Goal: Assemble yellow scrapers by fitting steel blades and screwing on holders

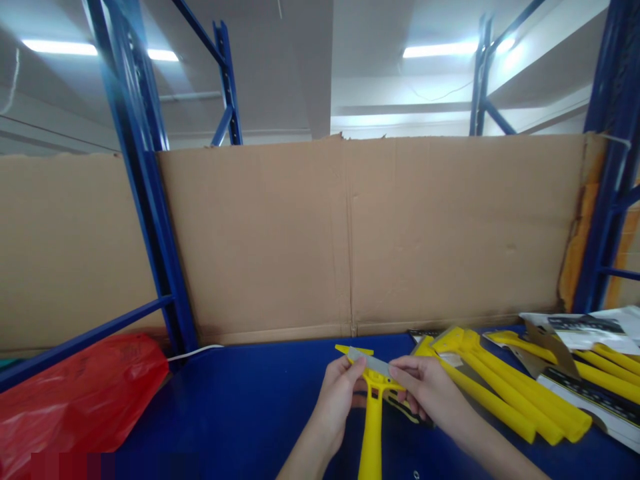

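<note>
A yellow scraper [371,427] with a long handle stands head-up in front of me, its handle running down past the bottom edge of the view. Across its head lies a flat grey metal blade [376,364]. My left hand [339,388] grips the left side of the head, thumb on the blade. At the blade's right end, my right hand [425,383] pinches with thumb and fingers. A yellow strip [361,350] sticks out behind the blade's left end. Below my right fingers is a black and yellow object [403,407], partly hidden; its kind is unclear.
Several more yellow scrapers [520,393] lie piled at the right on the blue table [240,407]. Beside them are cardboard and printed packaging [595,407]. A red plastic bag [95,393] sits at the left. Cardboard panels [270,240] and blue rack posts [145,180] stand behind.
</note>
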Motion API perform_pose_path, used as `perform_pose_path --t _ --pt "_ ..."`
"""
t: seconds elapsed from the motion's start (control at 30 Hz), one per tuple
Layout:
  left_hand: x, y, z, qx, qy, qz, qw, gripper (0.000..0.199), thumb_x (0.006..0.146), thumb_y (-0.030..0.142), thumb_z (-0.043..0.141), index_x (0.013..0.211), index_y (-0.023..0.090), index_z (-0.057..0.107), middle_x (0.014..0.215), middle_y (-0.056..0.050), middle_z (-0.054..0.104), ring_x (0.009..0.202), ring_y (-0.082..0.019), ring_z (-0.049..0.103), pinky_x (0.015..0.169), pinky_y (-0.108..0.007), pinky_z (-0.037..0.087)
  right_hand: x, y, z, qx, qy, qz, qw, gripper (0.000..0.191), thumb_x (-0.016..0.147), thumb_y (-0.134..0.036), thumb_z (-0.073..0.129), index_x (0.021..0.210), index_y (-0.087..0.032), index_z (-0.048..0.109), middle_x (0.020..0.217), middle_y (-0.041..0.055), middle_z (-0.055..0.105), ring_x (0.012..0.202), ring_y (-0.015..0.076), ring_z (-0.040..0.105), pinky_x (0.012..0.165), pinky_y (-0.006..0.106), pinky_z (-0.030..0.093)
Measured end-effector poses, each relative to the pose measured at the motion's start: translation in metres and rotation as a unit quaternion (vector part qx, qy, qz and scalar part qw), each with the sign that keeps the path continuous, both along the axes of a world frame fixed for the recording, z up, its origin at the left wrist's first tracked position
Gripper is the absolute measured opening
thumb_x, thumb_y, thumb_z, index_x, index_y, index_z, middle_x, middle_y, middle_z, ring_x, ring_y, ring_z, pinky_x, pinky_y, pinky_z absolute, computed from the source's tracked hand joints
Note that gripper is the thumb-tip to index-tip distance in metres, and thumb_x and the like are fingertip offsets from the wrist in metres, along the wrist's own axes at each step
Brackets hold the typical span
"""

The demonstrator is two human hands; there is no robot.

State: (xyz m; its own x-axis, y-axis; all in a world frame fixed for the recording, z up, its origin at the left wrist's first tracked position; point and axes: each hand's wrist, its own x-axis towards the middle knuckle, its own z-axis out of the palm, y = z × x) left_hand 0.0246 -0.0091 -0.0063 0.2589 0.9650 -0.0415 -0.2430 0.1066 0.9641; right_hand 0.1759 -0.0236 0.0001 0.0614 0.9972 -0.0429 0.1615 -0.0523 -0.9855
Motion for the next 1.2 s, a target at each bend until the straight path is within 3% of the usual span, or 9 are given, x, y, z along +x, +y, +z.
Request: perform_pose_path --t 0.13,0.3,0.53,0.63,0.83,1.2 --pt "-0.0009 -0.0002 0.0025 0.009 -0.022 0.012 1.0 0.04 0.07 0.042 0.066 0.093 0.009 0.063 0.078 -0.011 0.072 0.063 -0.017 0.066 0.053 -0.022 0.045 -0.0038 -0.0011 -0.0011 0.004 0.02 -0.003 1.0 0.026 0.068 -0.038 0.063 0.082 -0.016 0.063 0.04 -0.0072 0.053 0.028 0.0053 0.039 0.027 0.015 0.027" --pt "-0.0019 0.002 0.0019 0.003 -0.029 0.01 1.0 0.04 0.068 0.041 0.068 0.091 0.008 0.064 0.075 -0.011 0.072 0.059 -0.016 0.065 0.051 -0.021 0.043 -0.0075 -0.0023 0.0001 0.007 0.032 0.011 0.999 0.029 0.063 -0.042 0.065 0.075 -0.016 0.06 0.039 -0.0066 0.054 0.027 0.0061 0.041 0.027 0.015 0.028" --pt "-0.0022 0.003 0.0015 -0.022 -0.034 0.025 0.999 0.047 0.069 0.05 0.066 0.093 0.009 0.063 0.076 -0.012 0.072 0.059 -0.017 0.064 0.049 -0.023 0.046 -0.0071 -0.0012 0.0008 0.008 0.045 -0.008 0.999 0.028 0.06 -0.041 0.066 0.072 -0.018 0.057 0.037 -0.0081 0.052 0.027 0.0047 0.038 0.027 0.015 0.027" --pt "-0.004 0.0037 0.0029 -0.02 -0.03 0.051 0.998 0.044 0.068 0.049 0.067 0.088 0.009 0.064 0.074 -0.011 0.071 0.056 -0.015 0.062 0.048 -0.022 0.046 -0.006 -0.0013 0.0003 0.008 0.051 -0.011 0.999 0.028 0.059 -0.041 0.066 0.072 -0.018 0.057 0.037 -0.008 0.052 0.027 0.0047 0.038 0.027 0.015 0.026" --pt "-0.0074 0.0059 0.0049 -0.006 -0.021 0.046 0.999 0.038 0.062 0.043 0.072 0.078 0.009 0.066 0.068 -0.009 0.07 0.054 -0.013 0.06 0.047 -0.02 0.045 -0.0044 0.0 -0.0038 0.008 0.065 -0.005 0.998 0.034 0.059 -0.047 0.065 0.075 -0.017 0.057 0.039 -0.0076 0.053 0.028 0.0054 0.041 0.027 0.015 0.029" --pt "-0.0075 0.0063 0.0047 0.007 -0.028 0.045 0.999 0.04 0.061 0.045 0.072 0.078 0.009 0.066 0.068 -0.009 0.07 0.053 -0.012 0.059 0.047 -0.02 0.045 -0.0021 -0.0052 -0.0025 -0.015 0.067 0.018 0.998 0.036 0.067 -0.05 0.064 0.057 -0.018 0.051 0.036 -0.0051 0.054 0.026 0.0053 0.042 0.029 0.015 0.026"
